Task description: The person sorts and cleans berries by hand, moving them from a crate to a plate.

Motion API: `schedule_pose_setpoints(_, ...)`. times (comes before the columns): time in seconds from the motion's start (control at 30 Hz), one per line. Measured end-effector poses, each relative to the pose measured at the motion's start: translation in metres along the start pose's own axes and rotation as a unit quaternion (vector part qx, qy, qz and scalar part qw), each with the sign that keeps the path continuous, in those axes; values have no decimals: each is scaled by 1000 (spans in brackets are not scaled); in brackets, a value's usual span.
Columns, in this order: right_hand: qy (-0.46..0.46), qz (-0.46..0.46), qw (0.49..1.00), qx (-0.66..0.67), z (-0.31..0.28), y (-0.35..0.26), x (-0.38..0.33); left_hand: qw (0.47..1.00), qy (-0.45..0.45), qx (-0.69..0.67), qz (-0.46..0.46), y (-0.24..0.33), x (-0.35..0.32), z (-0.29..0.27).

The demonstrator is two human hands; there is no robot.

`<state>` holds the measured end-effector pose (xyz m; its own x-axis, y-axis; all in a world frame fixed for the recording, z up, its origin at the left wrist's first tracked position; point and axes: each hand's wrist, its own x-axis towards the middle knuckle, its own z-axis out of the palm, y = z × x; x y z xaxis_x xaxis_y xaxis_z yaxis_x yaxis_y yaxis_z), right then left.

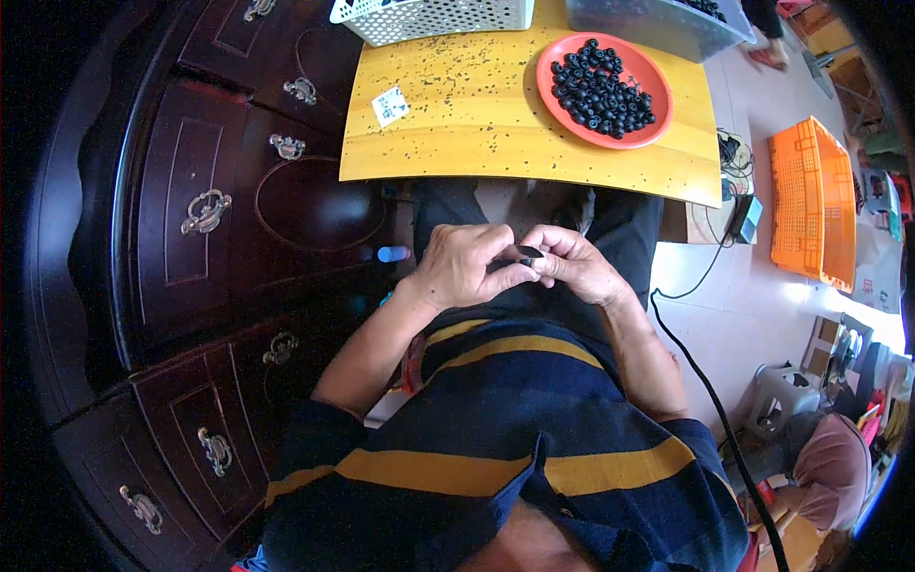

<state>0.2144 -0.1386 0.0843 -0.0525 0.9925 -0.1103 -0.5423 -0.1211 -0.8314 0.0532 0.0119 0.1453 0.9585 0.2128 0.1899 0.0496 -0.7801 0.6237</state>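
My left hand [465, 267] and my right hand [575, 262] meet over my lap, just below the near edge of a yellow wooden table [448, 114]. Together they pinch a small black part [523, 255] between thumbs and fingertips. Farther out on the table stands an orange-red plate [551, 59] heaped with several small black round pieces [602, 88]. Black specks are scattered across the table top.
A white mesh basket [434, 17] and a grey bin [658, 24] stand at the table's far edge. A small white tag [389, 105] lies on the table. Dark wooden drawers [210, 219] rise at my left. An orange crate [810, 200], a black cable [705, 381] and a grey stool [786, 391] are on the floor at right.
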Motion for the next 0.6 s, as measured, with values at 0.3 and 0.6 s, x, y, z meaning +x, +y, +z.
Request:
schedule_pose_setpoints(0.3,20,-3,1000,6,11,-7,0,1000,14,-18,-4,1,0,0)
schedule_pose_setpoints(0.6,36,-9,999,-23,11,-5,0,1000,29,-7,-5,-1,-4,-1)
